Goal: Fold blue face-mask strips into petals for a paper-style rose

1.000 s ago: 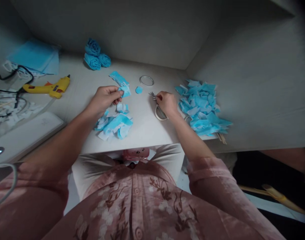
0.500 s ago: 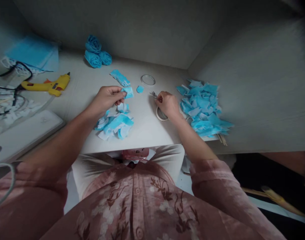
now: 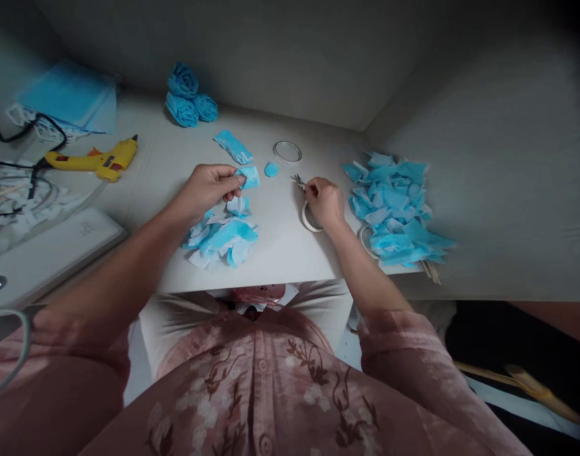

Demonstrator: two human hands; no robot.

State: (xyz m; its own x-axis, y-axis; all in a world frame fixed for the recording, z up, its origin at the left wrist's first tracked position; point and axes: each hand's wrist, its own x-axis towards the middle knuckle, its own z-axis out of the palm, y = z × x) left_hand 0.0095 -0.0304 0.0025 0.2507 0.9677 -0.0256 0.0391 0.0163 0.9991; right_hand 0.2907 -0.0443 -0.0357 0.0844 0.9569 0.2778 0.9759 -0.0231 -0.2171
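Observation:
Between thumb and fingers, my left hand (image 3: 215, 189) pinches a small blue piece (image 3: 251, 177). My right hand (image 3: 325, 201) is closed on small scissors (image 3: 298, 180), whose blades point up and left. Just right of the held piece lies a small blue cut piece (image 3: 271, 169). A crumpled blue strip (image 3: 233, 147) rests behind my left hand, and a pile of blue and white scraps (image 3: 226, 239) is in front of it. Partly under my right hand is a roll of tape (image 3: 311, 218). A metal ring (image 3: 287, 151) lies behind the scissors.
Three blue rolled flowers (image 3: 183, 111) sit at the back. At the left are a yellow glue gun (image 3: 114, 159), blue masks (image 3: 66, 95), cables and a white device (image 3: 52, 256). A large blue heap (image 3: 389, 206) covers the right side, with sticks (image 3: 430, 272) beneath.
The whole view has shifted slightly. My right hand and the scissors have moved a little, with the blades a bit farther from the wrist; my left hand still holds its piece.

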